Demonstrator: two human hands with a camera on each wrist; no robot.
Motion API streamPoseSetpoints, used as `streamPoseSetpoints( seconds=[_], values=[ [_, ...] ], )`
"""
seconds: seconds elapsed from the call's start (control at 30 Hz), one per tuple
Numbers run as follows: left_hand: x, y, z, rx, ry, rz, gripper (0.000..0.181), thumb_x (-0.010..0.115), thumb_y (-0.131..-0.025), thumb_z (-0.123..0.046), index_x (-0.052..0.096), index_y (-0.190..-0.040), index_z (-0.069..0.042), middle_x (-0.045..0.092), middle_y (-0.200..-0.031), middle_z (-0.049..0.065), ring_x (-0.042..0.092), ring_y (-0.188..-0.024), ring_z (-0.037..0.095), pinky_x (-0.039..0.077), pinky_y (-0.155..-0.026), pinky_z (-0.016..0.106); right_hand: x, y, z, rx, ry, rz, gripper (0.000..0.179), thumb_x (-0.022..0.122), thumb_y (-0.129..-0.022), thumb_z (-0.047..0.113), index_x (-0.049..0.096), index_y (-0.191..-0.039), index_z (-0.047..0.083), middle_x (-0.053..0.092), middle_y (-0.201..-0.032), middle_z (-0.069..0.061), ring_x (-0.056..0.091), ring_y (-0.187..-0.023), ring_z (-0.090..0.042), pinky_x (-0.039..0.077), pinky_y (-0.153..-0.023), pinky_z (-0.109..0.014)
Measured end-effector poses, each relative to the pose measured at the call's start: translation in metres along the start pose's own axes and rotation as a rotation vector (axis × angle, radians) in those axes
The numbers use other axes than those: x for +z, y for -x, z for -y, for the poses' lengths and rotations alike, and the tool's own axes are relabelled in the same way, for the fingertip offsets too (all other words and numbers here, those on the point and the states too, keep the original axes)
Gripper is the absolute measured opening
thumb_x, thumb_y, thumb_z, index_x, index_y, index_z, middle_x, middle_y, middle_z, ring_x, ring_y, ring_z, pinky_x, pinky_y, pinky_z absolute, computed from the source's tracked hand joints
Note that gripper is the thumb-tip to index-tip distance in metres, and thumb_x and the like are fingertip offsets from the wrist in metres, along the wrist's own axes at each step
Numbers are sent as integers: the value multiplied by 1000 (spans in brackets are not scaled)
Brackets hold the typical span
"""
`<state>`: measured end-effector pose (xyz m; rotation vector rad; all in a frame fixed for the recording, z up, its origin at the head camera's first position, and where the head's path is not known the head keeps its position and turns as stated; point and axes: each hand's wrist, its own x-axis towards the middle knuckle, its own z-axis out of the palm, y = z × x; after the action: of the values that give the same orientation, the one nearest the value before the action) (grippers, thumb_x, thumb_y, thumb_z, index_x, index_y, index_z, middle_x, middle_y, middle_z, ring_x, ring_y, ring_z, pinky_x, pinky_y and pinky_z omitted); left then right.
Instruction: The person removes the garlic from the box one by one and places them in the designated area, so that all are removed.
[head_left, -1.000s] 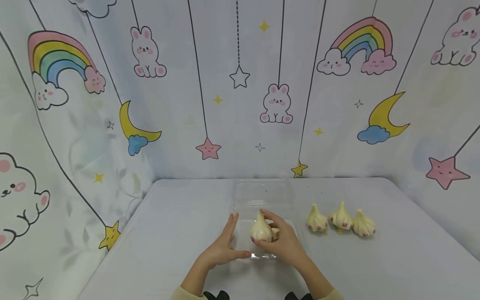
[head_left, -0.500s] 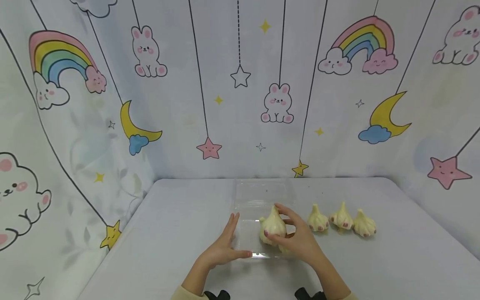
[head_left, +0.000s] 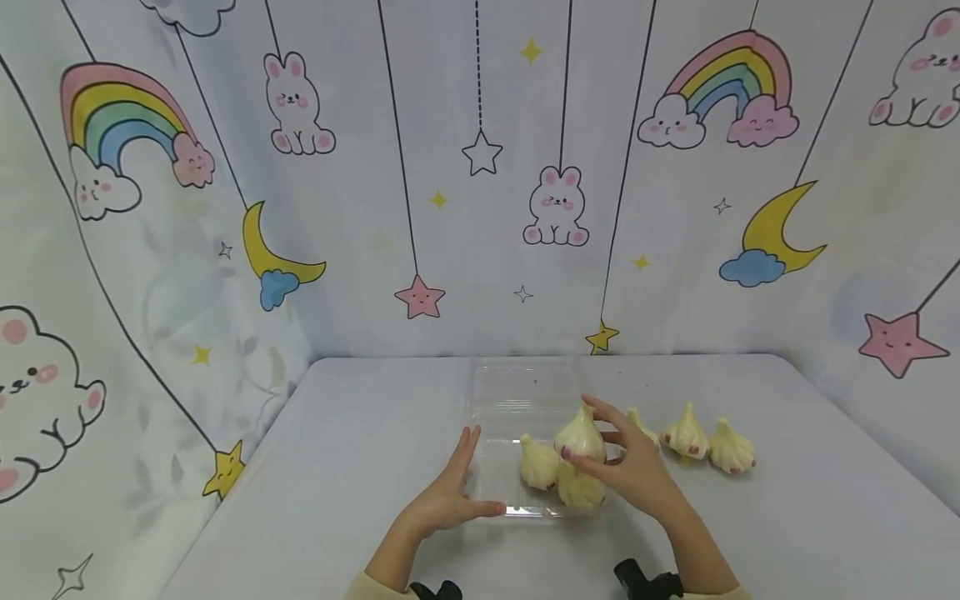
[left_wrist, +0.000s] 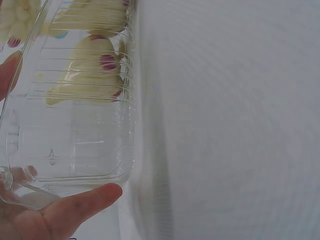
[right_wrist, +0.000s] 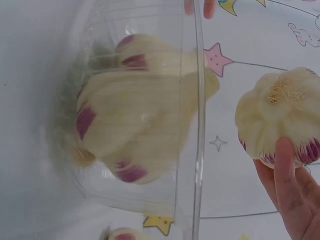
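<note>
My right hand pinches a whole garlic bulb between thumb and fingers, its neck pointing up. The right wrist view shows this bulb's purple-streaked side and root tuft, held beyond the rim of the clear plastic box. Inside the box, two more garlic bulbs lie side by side near the front right. With straight fingers and thumb spread apart, my left hand rests against the box's front left corner. Its thumb lies along the box wall in the left wrist view.
Hinged open, the clear lid lies flat behind the box. To the right of it stand three garlic bulbs in a row, the nearest partly hidden by my right hand. A printed cloth hangs behind the white table.
My right hand has carried the garlic bulb rightward and slightly up across the box, uncovering the two bulbs inside. The left hand has stayed in place.
</note>
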<state>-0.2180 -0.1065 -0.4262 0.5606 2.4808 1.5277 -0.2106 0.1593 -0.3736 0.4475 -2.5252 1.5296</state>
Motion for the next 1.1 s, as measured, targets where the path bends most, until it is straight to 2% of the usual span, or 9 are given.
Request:
streamPoseSetpoints(
  seconds=[0.27,0.5,0.63,0.93,1.1],
  values=[
    [0,-1,2,2,-6,0,110,79,-71,-21,0,-148,-13,-10,-150,20,4,-133,47,17,-100,63,-21,0,-8,-18,36,15,75,75,-76,23,36,-139,25,39,-131,-15,50,-109,-38,50,-70,-32],
    [-1,-1,2,3,-10,4,110,79,-71,-22,0,-148,-12,-10,-150,21,5,-133,48,18,-100,63,-37,3,-7,-18,55,2,76,74,-77,18,35,-141,19,38,-131,-17,49,-110,-41,51,-67,-30],
    [-2,0,2,5,-5,8,110,79,-71,-23,0,-148,-11,-10,-150,20,2,-133,47,16,-100,64,-45,4,-11,-1,82,-2,78,75,-76,20,33,-142,18,37,-131,-18,49,-110,-42,51,-68,-29],
    [-1,0,3,4,-3,5,110,79,-71,-22,0,-148,-12,-10,-150,20,2,-134,47,17,-100,63,-58,4,-19,46,118,14,81,75,-76,25,31,-143,17,34,-132,-22,44,-112,-47,53,-74,-41],
    [-1,-1,4,0,-10,8,111,79,-71,-24,-1,-148,-14,-10,-150,20,2,-134,47,17,-100,64,-64,4,-23,51,134,14,82,76,-75,21,31,-143,14,32,-132,-23,43,-111,-50,53,-72,-42]
  ],
)
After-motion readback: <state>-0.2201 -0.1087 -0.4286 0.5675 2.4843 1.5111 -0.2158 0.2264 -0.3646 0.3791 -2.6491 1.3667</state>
